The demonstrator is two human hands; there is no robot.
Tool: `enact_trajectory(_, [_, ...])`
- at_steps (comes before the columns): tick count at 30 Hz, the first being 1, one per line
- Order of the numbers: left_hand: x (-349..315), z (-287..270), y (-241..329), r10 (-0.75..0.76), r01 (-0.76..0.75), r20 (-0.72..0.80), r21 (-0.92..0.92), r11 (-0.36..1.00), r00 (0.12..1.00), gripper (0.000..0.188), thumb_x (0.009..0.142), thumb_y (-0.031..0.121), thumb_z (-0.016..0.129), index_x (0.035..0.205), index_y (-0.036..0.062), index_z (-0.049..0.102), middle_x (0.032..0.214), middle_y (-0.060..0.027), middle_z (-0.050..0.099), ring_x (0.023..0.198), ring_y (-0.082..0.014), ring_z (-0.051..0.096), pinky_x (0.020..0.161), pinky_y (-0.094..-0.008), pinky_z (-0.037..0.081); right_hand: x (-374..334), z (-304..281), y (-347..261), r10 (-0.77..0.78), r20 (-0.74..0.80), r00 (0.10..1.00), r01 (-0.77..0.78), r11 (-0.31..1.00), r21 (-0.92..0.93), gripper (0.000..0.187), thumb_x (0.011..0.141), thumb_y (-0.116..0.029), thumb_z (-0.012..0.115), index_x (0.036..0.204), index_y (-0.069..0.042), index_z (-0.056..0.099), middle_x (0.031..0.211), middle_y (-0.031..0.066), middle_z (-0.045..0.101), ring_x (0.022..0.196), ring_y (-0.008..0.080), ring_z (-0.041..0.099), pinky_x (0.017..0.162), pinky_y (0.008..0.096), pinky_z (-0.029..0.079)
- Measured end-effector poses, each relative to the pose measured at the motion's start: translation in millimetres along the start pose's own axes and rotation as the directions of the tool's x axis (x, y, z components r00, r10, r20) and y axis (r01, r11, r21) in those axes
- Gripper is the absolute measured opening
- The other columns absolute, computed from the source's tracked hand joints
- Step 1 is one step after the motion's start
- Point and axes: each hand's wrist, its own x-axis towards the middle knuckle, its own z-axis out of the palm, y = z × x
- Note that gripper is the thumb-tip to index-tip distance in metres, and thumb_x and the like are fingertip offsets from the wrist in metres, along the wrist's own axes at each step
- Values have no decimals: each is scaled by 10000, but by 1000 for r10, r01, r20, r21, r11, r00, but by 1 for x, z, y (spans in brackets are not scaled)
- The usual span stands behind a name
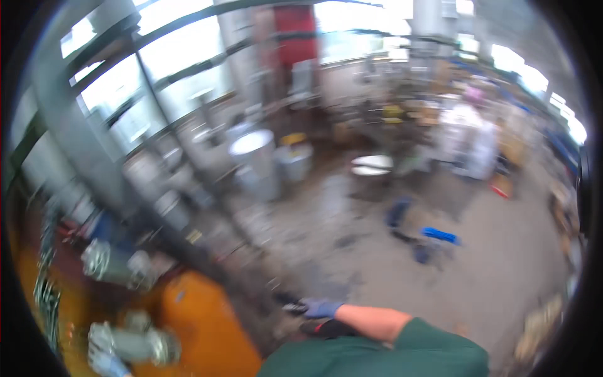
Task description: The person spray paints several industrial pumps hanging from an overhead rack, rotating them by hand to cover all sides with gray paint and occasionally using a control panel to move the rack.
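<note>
At the lower left, my left hand (107, 359), in a light grey-blue glove, is closed over the end of a grey-green flanged metal fitting (141, 345). That fitting lies on an orange work surface (204, 320). A second, similar grey-green fitting (116, 264) sits farther back. My right arm reaches leftward across the front of my green shirt. My right hand (320, 308), gloved in blue-grey, is closed around a dark tool (292, 306) over the floor beside the orange surface. Motion blur hides the tool's exact kind.
A metal chain (45, 283) hangs at the far left, near a grey steel post (81, 125). White drums (254, 154) and a round stool (372, 165) stand beyond. Blue and dark items (440, 235) lie on the floor (477, 276). White sacks (468, 135) are at the back right.
</note>
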Motion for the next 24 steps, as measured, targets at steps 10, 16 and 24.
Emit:
enact_trajectory(10, [-16,-76,52,-298,337,220,-167,926,929,632,934,490,742,1411,78,693,1355,-305,598,1232,-469,583,1039,-543,518,88,0,-250,-475,255,842,502,863,-52,299,945,-327,753,1130,-105,678,1011,211,726,989,441,705,837,530,548])
enact_trajectory(16, [-29,-79,32,-301,321,281,-27,947,911,658,936,532,743,1465,148,667,1306,-266,589,1223,-441,561,1039,-546,496,96,40,-329,-552,294,780,585,810,-31,314,964,-321,737,1142,-78,647,996,229,719,973,446,704,822,536,548])
enact_trajectory(24, [-28,-83,28,-310,338,301,-41,940,902,647,931,456,771,1480,136,644,1335,-289,592,1224,-449,571,1068,-535,485,123,37,-355,-578,393,715,650,757,-68,347,975,-377,740,1118,-83,624,971,222,721,951,454,705,802,553,543])
